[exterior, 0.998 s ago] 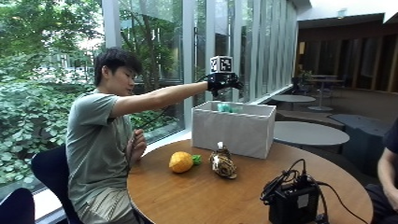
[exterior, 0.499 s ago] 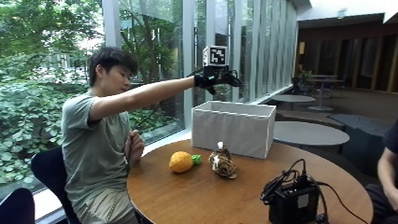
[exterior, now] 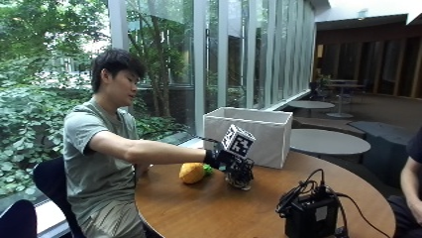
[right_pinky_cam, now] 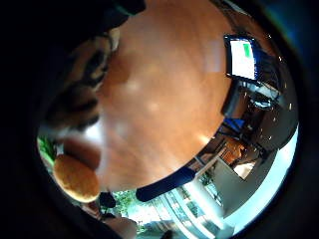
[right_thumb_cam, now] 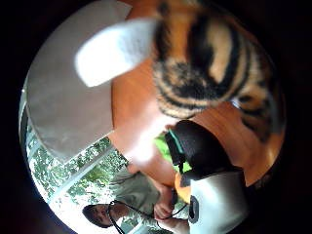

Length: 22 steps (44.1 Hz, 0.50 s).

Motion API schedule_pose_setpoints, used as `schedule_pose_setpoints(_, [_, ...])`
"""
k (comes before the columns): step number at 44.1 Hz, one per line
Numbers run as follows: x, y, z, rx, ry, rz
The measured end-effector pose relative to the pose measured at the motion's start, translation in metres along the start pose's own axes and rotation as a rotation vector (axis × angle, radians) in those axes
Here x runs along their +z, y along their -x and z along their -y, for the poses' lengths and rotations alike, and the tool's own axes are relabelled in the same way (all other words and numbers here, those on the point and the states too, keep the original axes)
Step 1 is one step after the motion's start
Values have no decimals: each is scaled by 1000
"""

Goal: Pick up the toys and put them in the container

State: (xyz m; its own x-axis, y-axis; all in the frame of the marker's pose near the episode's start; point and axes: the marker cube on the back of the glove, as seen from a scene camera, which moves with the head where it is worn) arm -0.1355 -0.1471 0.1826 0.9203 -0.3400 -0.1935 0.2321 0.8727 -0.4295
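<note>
In the outside view my gloved right hand (exterior: 223, 158) is low over the table, right above the striped tiger toy (exterior: 240, 179), which stands in front of the white container (exterior: 254, 133). An orange fruit toy (exterior: 192, 173) with green leaves lies on the table just beside the hand. In the thumb side palm view the tiger toy (right_thumb_cam: 214, 63) looms close, and the thumb (right_thumb_cam: 197, 146) stands apart from it with bare table between them. The container wall (right_thumb_cam: 63, 107) shows beside it. The little finger side palm view shows the tiger toy (right_pinky_cam: 79, 94) and the orange toy (right_pinky_cam: 75, 177).
The round wooden table (exterior: 217, 213) carries a black device with cables (exterior: 310, 213) near its front edge; its screen (right_pinky_cam: 244, 57) shows in the little finger side palm view. The person's bare hand stays by their body. Glass windows run behind the container.
My hand has come down from above the container to the tiger toy on the table. The teal thing it held a second ago is gone from it.
</note>
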Motion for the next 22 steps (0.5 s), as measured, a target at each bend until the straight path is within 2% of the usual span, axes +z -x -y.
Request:
schedule_pose_setpoints(7, [-2, 32, 22, 37, -80, 157])
schedule_pose_setpoints(13, [-3, 20, 31, 107, -103, 67])
schedule_pose_setpoints(22, [-9, 38, 44, 153, -146, 123])
